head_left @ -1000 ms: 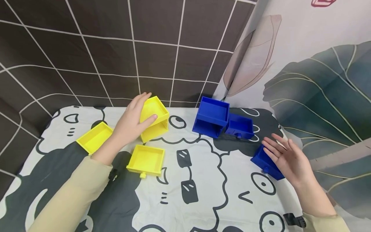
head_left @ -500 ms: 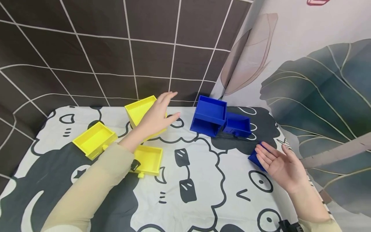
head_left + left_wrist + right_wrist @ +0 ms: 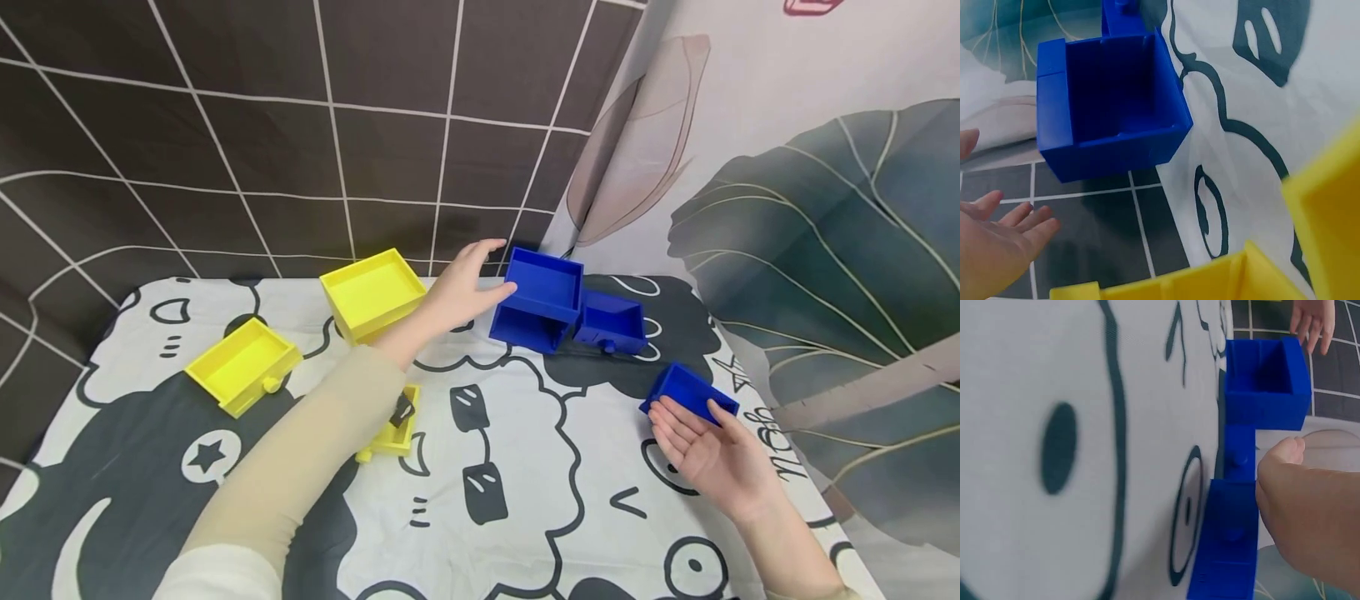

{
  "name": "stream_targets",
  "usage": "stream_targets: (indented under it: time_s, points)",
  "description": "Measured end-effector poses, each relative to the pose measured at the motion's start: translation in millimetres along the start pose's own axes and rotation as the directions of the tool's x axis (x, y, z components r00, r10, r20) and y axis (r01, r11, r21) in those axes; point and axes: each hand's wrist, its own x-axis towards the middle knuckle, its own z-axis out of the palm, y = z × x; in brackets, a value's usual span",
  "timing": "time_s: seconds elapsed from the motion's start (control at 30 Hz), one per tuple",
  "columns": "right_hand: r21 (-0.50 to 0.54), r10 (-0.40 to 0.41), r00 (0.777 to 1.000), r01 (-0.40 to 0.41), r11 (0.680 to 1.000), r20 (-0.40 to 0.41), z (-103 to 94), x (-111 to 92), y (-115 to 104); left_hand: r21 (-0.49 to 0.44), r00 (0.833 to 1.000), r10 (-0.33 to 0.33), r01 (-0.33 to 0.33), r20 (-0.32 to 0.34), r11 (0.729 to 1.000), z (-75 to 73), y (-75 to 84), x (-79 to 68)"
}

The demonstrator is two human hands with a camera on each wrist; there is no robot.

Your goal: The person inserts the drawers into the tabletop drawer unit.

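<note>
My left hand (image 3: pixel 461 287) hovers with thumb and fingers spread between the yellow cabinet (image 3: pixel 371 292) and the blue cabinet (image 3: pixel 543 283). Its fingertips are right by the blue cabinet's left side. In the left wrist view, the blue cabinet (image 3: pixel 1116 140) has a hollow opening, with nothing between the hand's (image 3: pixel 1000 244) fingers. My right hand (image 3: pixel 712 458), palm turned up and holding nothing, overlaps the near edge of a blue drawer (image 3: pixel 693 387). Another blue drawer (image 3: pixel 611 321) with a small round knob sits against the blue cabinet's right side.
A yellow drawer (image 3: pixel 243 362) with a knob lies at the left. A second yellow drawer (image 3: pixel 401 433) is partly hidden under my left sleeve. Everything stands on a cartoon-printed cloth (image 3: pixel 517 458); a dark grid-patterned backdrop (image 3: pixel 397 150) rises behind.
My left hand has left the yellow cabinet, which now sits turned, and moved right to the blue cabinet. My right hand has shifted slightly left and nearer, uncovering more of the blue drawer.
</note>
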Motion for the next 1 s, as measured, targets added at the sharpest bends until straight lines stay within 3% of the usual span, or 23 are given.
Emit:
stream_targets:
  time_s: [0.23,0.47,0.67,0.87,1.0]
  points:
    - [-0.014,0.003,0.997,-0.004,1.0,-0.079,-9.1,-9,6,-0.003,1.0,-0.024,0.024,-0.005,1.0,14.8,-3.4,16.5]
    - [-0.015,0.024,0.987,-0.027,1.0,-0.158,-16.6,-15,10,0.003,0.997,-0.072,0.072,-0.01,0.997,23.1,-14.3,22.4]
    - [-0.028,0.0,0.949,-0.01,1.0,-0.315,-15.2,-21,12,0.003,0.995,-0.096,0.096,-0.01,0.995,25.0,-20.4,28.4]
    - [-0.027,-0.03,0.922,0.021,0.999,-0.386,-14.2,-21,10,-0.038,0.991,-0.134,0.134,-0.003,0.99,26.0,-21.9,35.3]
    - [-0.051,-0.063,0.88,0.044,0.998,-0.471,-13.4,-19,8,-0.086,0.989,-0.145,0.144,-0.002,0.986,28.2,-23.0,40.3]
